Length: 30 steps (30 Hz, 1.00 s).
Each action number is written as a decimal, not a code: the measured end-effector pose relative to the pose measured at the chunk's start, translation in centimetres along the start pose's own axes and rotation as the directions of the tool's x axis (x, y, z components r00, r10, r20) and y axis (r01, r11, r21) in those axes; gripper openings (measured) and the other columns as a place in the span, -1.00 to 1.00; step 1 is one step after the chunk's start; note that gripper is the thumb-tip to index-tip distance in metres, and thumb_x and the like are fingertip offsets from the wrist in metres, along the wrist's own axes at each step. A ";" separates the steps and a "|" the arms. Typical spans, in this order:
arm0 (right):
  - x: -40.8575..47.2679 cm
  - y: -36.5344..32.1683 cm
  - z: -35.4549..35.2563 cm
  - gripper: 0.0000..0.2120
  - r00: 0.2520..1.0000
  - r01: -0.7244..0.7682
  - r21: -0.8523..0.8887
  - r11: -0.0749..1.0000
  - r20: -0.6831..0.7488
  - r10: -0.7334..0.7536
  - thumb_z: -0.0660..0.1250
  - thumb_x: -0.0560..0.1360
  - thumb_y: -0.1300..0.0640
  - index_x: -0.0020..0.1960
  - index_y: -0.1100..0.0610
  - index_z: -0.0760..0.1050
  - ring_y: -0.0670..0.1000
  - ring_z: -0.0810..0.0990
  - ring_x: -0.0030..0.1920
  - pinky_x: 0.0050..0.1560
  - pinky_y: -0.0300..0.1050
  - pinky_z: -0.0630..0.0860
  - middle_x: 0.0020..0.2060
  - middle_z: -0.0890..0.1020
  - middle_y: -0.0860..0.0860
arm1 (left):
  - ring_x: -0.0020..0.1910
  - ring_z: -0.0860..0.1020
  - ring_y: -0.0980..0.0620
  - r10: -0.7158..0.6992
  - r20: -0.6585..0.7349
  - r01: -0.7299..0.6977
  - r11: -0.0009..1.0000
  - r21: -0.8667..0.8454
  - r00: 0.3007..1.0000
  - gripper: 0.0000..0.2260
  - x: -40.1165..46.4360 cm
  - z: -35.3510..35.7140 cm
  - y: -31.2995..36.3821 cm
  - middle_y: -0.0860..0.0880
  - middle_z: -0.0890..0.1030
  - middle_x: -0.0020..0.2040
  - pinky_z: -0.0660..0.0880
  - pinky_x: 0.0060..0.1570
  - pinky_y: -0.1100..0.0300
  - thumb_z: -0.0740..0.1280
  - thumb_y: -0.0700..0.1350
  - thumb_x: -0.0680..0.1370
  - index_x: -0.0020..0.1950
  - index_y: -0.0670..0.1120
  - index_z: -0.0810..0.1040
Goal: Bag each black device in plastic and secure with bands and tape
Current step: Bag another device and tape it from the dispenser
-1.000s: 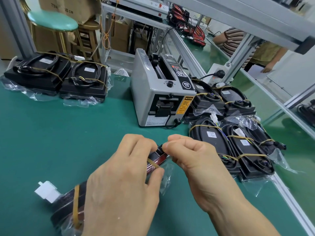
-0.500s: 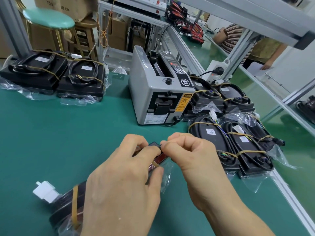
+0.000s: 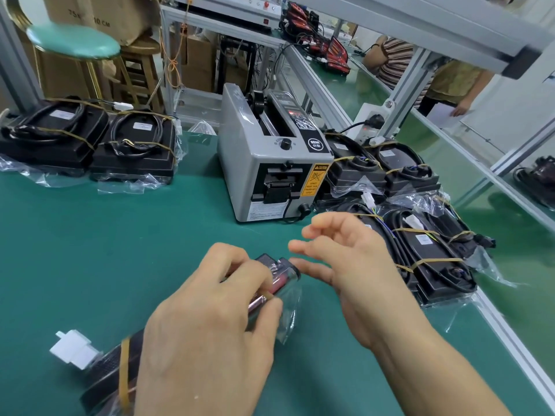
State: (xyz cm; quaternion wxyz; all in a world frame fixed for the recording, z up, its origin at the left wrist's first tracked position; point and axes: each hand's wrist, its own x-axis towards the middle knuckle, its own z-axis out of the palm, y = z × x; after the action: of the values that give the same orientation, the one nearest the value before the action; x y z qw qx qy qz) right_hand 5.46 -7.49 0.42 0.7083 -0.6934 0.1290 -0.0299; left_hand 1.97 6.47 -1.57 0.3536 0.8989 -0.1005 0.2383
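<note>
A moment ago both our hands pinched the far end of the black device (image 3: 271,270) together; now our right hand (image 3: 345,265) has let go and hangs just beside that end, fingers loosely spread, holding nothing. Our left hand (image 3: 216,319) still holds the device, fingers curled round it with a rubber band (image 3: 264,297) under the fingertips. We judge the far band is on, so tape comes next, from the tape dispenser (image 3: 270,163) at the middle of the surface (image 3: 90,250).

The device lies near the front edge in its clear plastic bag (image 3: 288,310), whose loose end sticks out past our left thumb. A second band (image 3: 124,373) wraps the near end, beside a white connector (image 3: 75,349). Bagged, banded devices sit in a pile along the right edge (image 3: 420,235) and in a pair at the back left corner (image 3: 90,139).
</note>
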 end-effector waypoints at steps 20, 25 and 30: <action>0.2 5.7 -2.6 -0.57 0.852 0.042 -0.116 0.992 0.523 0.024 0.33 0.43 -0.20 0.22 -0.03 0.51 -0.03 0.59 0.19 0.27 -0.06 0.47 0.16 0.63 0.00 | -0.16 0.48 0.19 0.191 0.160 -0.212 0.969 0.125 0.968 -0.55 0.4 -0.2 -1.9 0.20 0.52 0.00 0.53 -0.41 0.18 0.33 0.11 0.31 0.19 0.22 0.44; 0.4 4.7 -3.3 -0.38 0.833 0.326 -0.184 0.927 0.520 -0.190 0.55 0.29 0.01 0.28 -0.26 0.40 -0.11 0.58 0.16 0.26 -0.15 0.45 0.17 0.57 -0.25 | 0.04 0.60 0.21 -0.031 -0.013 0.019 0.832 -0.554 0.999 -0.54 1.0 -1.9 -3.5 0.10 0.61 0.14 0.45 0.11 0.42 0.53 -0.06 0.32 0.18 0.23 0.58; 0.6 1.5 -1.6 -0.38 0.730 0.626 -0.237 0.743 0.512 -0.452 0.52 0.32 0.22 0.27 -0.22 0.46 -0.14 0.58 0.12 0.11 -0.42 0.39 0.11 0.59 -0.22 | 0.02 0.63 0.02 -0.190 0.087 0.159 0.413 -0.897 0.978 -0.42 0.4 -2.5 -5.6 -0.02 0.67 0.04 0.60 -0.06 0.16 0.48 -0.37 0.09 0.05 0.04 0.68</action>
State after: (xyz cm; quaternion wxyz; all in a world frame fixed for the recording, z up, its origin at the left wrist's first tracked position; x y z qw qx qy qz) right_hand 5.46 -9.15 -1.15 0.5228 -0.8169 -0.2359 -0.0616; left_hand 3.41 12.28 -3.09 0.8013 0.5745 -0.1128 0.1229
